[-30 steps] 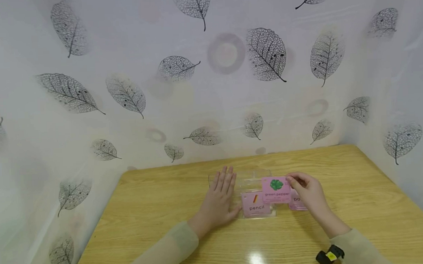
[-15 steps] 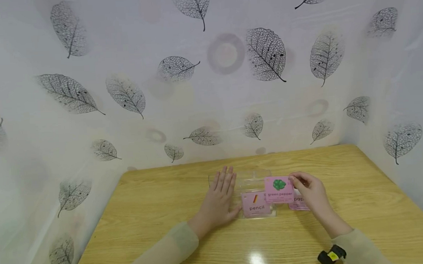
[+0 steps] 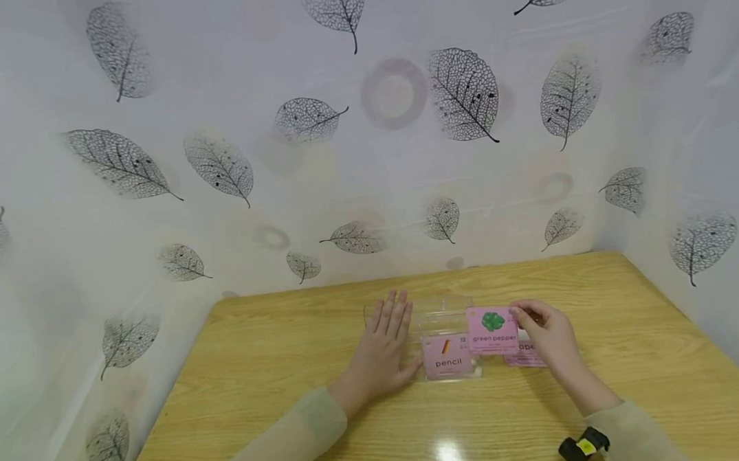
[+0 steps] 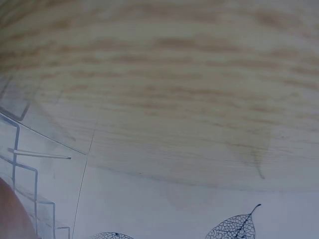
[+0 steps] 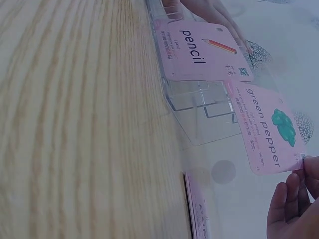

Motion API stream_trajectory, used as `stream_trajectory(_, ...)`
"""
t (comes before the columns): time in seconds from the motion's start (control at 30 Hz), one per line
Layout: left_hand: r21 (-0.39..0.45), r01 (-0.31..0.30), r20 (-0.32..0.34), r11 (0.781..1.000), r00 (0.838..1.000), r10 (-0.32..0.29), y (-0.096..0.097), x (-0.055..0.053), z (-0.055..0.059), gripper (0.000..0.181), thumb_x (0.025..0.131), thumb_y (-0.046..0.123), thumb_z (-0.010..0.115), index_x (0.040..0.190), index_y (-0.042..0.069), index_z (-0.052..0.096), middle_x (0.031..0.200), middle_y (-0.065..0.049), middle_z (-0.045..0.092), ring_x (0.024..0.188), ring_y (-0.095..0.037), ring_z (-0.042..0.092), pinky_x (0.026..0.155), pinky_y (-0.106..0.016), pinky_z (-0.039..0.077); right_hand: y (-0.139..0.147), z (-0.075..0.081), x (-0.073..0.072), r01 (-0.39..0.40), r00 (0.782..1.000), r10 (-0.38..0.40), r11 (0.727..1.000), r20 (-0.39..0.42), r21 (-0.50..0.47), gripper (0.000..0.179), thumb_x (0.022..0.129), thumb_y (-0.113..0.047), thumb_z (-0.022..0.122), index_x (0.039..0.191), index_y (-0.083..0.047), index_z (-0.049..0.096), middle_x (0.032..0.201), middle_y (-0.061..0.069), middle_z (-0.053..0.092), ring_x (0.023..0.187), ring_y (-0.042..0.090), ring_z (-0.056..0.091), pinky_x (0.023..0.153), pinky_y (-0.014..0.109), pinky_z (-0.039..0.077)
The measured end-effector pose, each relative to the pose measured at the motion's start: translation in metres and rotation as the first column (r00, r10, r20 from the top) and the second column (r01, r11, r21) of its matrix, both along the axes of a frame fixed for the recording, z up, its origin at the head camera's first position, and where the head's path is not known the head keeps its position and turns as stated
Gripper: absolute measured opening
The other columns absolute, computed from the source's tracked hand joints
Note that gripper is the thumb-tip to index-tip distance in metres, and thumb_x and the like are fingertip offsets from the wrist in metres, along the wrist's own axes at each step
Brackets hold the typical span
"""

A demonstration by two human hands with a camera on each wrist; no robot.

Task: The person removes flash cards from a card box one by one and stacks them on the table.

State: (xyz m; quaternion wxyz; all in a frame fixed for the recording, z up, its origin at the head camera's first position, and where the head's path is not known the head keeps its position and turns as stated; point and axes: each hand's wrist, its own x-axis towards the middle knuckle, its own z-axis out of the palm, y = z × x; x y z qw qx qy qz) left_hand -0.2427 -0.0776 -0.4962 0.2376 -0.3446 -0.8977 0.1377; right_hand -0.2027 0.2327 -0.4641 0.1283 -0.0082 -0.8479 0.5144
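A clear plastic stepped card holder [image 3: 443, 318] stands on the table, a pink "pencil" flashcard [image 3: 447, 358] upright at its front. My left hand [image 3: 379, 347] rests along the holder's left side, fingers straight. Between thumb and fingertips, my right hand [image 3: 549, 336] pinches the right edge of a pink "green pepper" flashcard [image 3: 493, 330]. In the right wrist view that flashcard [image 5: 264, 130] is raised and its lower edge comes close to the "pencil" flashcard [image 5: 204, 52]. Below the right hand lies another pink flashcard [image 3: 524, 358], its word partly covered.
The wooden table [image 3: 276, 372] reaches back to a pale curtain [image 3: 342, 176] printed with leaves. A black strap device [image 3: 583, 447] is worn on the right wrist. In the left wrist view the holder's stepped side [image 4: 37, 174] shows at the left edge.
My right hand has shifted slightly to the right with the "green pepper" flashcard, uncovering more of the "pencil" flashcard's upper right corner. The left hand has stayed still.
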Motion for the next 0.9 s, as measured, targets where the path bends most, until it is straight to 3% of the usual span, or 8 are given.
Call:
stream_trajectory(0.1, 0.004, 0.004, -0.012, 1.000, 1.000, -0.004, 0.000, -0.001, -0.001, 0.097, 0.086, 0.067, 0.024, 0.149, -0.004, 0.004, 0.156, -0.024, 0.005, 0.144, -0.041, 0.008, 0.118, -0.048, 0.005, 0.001, -0.001, 0.000, 0.006, 1.000, -0.006, 1.000, 0.008, -0.007, 0.035, 0.097, -0.031, 0.051, 0.111, -0.002, 0.063, 0.101, 0.009, 0.064, 0.080, -0.002, 0.057, 0.070, 0.019, 0.053)
stream_trajectory(0.37, 0.023, 0.013, -0.005, 1.000, 1.000, -0.013, -0.001, -0.002, -0.004, 0.098, 0.086, 0.066, 0.023, 0.149, -0.004, 0.000, 0.156, -0.024, -0.002, 0.143, -0.041, 0.008, 0.118, -0.048, 0.002, 0.004, -0.003, 0.002, 0.012, 1.000, -0.012, 1.000, 0.017, -0.010, 0.036, 0.096, -0.032, 0.051, 0.113, -0.002, 0.063, 0.096, 0.006, 0.065, 0.078, -0.001, 0.058, 0.066, 0.017, 0.051)
stream_trajectory(0.6, 0.014, 0.003, 0.007, 1.000, 1.000, -0.003, 0.000, -0.001, -0.002, 0.097, 0.086, 0.066, 0.022, 0.149, -0.004, -0.001, 0.156, -0.024, 0.001, 0.144, -0.040, 0.005, 0.118, -0.048, 0.002, 0.008, -0.004, 0.001, 0.022, 1.000, -0.022, 1.000, 0.004, -0.004, 0.037, 0.097, -0.031, 0.051, 0.112, -0.001, 0.063, 0.095, 0.008, 0.065, 0.077, -0.001, 0.057, 0.065, 0.016, 0.051)
stream_trajectory(0.9, 0.013, -0.003, 0.041, 1.000, 0.999, 0.002, 0.000, 0.000, 0.001, 0.097, 0.086, 0.066, 0.024, 0.149, -0.003, -0.001, 0.156, -0.023, -0.006, 0.144, -0.040, 0.002, 0.118, -0.047, 0.000, 0.013, -0.006, 0.001, 0.038, 0.999, -0.038, 0.999, 0.014, 0.004, 0.037, 0.097, -0.032, 0.050, 0.113, -0.001, 0.063, 0.094, 0.000, 0.064, 0.077, -0.004, 0.058, 0.067, 0.015, 0.050)
